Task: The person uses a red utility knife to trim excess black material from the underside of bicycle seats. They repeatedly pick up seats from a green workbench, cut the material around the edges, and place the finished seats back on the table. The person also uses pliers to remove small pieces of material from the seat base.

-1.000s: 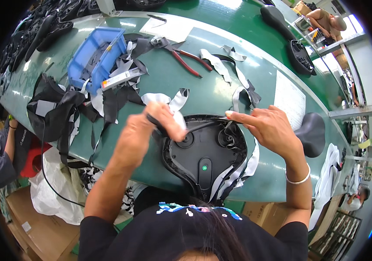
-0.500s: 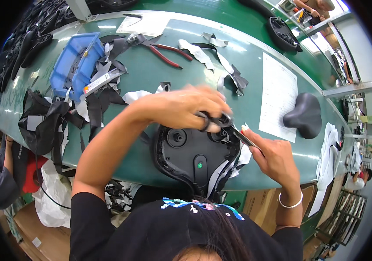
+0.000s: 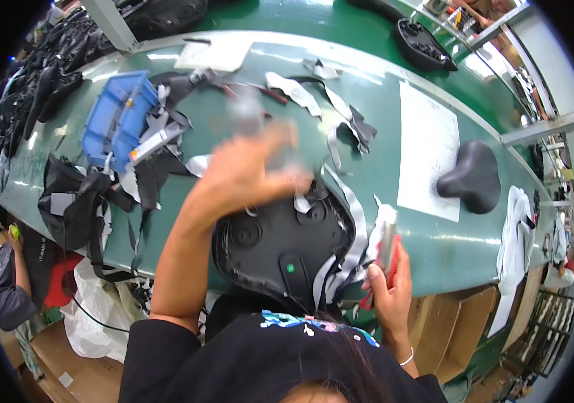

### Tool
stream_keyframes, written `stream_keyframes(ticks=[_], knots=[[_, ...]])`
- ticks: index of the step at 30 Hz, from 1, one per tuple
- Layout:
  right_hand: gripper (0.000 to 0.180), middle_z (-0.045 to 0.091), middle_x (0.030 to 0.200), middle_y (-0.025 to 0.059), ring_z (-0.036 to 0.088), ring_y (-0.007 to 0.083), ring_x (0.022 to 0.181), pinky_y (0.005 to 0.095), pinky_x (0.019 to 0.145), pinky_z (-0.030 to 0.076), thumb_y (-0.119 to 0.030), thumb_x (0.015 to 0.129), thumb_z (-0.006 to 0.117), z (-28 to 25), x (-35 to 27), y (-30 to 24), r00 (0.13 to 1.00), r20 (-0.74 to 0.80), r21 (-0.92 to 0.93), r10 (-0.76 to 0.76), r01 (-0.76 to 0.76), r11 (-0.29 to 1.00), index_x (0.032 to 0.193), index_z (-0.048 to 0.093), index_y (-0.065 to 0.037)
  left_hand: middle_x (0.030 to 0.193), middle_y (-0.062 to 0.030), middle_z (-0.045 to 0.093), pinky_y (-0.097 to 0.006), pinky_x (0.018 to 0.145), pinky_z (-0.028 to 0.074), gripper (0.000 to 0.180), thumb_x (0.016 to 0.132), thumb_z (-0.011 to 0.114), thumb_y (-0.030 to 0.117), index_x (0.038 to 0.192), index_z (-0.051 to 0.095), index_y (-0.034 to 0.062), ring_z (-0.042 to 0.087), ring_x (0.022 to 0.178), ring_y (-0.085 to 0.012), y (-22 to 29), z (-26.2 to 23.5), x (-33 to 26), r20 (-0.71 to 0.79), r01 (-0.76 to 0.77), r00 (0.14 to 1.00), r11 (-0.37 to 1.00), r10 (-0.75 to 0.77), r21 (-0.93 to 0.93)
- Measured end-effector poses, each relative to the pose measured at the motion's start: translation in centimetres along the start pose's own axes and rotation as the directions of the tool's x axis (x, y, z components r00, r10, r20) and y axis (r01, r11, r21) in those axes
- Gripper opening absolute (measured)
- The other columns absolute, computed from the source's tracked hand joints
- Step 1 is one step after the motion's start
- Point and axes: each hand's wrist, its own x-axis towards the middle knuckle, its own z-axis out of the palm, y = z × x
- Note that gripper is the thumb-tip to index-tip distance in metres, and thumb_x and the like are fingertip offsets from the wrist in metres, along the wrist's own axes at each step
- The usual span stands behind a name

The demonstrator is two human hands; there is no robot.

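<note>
Saddle shell (image 3: 267,247), black, hollow side up, sits at the near edge of the green desk (image 3: 384,171), right up against the person doing the work. Narrow end points at their chest, and there's a little green dot (image 3: 291,268) on the middle rib. Pale fabric strips (image 3: 350,201) run loose along its right edge, a few bunched down by the narrow end.

Left hand (image 3: 250,164) hangs over the far left part of the shell, and it's a total blur from where I'm standing. Thumb looks spread away from the fingers, but I honestly can't tell if it's gripping anything. Some greyish smear shows just beyond it, too fuzzy to name.

Right hand (image 3: 392,292) is easier: closed around a red-handled tool (image 3: 394,258) with a grey metal part, held upright-ish just right of the shell, next to the strips. Can't make out the tip.

Rest of the desk is pretty busy. Blue bin (image 3: 97,127) over on the left with a slim white box (image 3: 156,142) leaning by it, dark fabric scraps (image 3: 75,201) heaped nearer the edge. Over on the right there's a printed sheet (image 3: 428,151) lying flat, with a smooth black saddle (image 3: 471,176) overlapping its edge.
</note>
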Motion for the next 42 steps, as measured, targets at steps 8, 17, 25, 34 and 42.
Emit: stream_keyframes(ticks=[8, 17, 25, 34, 42], knots=[[0.041, 0.051, 0.083, 0.0016, 0.049, 0.0063, 0.062, 0.0217, 0.056, 0.044, -0.006, 0.088, 0.060, -1.6, 8.0, -1.1, 0.905, -0.348, 0.142, -0.243, 0.308, 0.941, 0.126, 0.046, -0.002, 0.074, -0.0019, 0.059, -0.022, 0.052, 0.042, 0.037, 0.094, 0.054, 0.038, 0.091, 0.057, 0.0021, 0.054, 0.058, -0.0079, -6.3, -1.5, 3.4, -0.150, 0.045, 0.790, 0.300, -0.594, -0.953], [0.040, 0.051, 0.075, -0.0014, 0.048, 0.0053, 0.057, 0.0202, 0.050, 0.038, -0.013, 0.083, 0.067, -0.1, 27.6, -5.6, 0.916, -0.185, 0.111, -0.356, 0.379, 0.919, 0.119, 0.053, -0.002, 0.089, -0.0087, 0.067, -0.029, 0.069, 0.048, 0.029, 0.084, 0.067, 0.028, 0.092, 0.067, 0.0003, 0.063, 0.080, -0.0174, -1.1, 5.2, 7.8, 0.299, 0.022, 0.889, 0.620, 0.347, -0.784], [0.043, 0.060, 0.090, 0.0119, 0.062, 0.0233, 0.078, 0.0342, 0.070, 0.052, -0.008, 0.083, 0.063, 10.6, 59.4, -9.4, 0.980, 0.012, 0.838, -0.197, 0.098, 0.537, 0.123, 0.050, -0.008, 0.079, -0.0051, 0.062, -0.026, 0.063, 0.046, 0.020, 0.084, 0.068, 0.019, 0.083, 0.063, 0.0000, 0.056, 0.068, -0.0119, -3.9, 7.3, 8.0, -0.016, -0.043, 0.998, 0.505, 0.058, -0.862], [0.047, 0.055, 0.083, 0.0078, 0.060, 0.0245, 0.070, 0.0355, 0.067, 0.055, -0.006, 0.082, 0.067, 19.3, 68.9, -13.6, 0.897, 0.161, 0.925, -0.411, 0.008, 0.381, 0.123, 0.048, -0.018, 0.078, -0.0112, 0.061, -0.033, 0.066, 0.047, 0.018, 0.082, 0.069, 0.014, 0.081, 0.060, -0.0009, 0.061, 0.072, -0.0245, -4.0, 5.3, 7.5, 0.089, 0.095, 0.995, 0.492, -0.036, -0.865], [0.041, 0.047, 0.108, 0.0112, 0.059, 0.0357, 0.087, 0.0506, 0.076, 0.057, -0.011, 0.082, 0.065, 7.2, 71.9, -9.1, 0.943, -0.327, 0.945, -0.064, 0.325, -0.029, 0.116, 0.043, -0.014, 0.082, -0.0073, 0.062, -0.029, 0.070, 0.047, 0.019, 0.089, 0.062, 0.017, 0.085, 0.061, -0.0017, 0.059, 0.075, -0.0174, -4.2, 6.2, 7.9, 0.081, 0.091, 0.996, 0.455, -0.040, -0.886]])
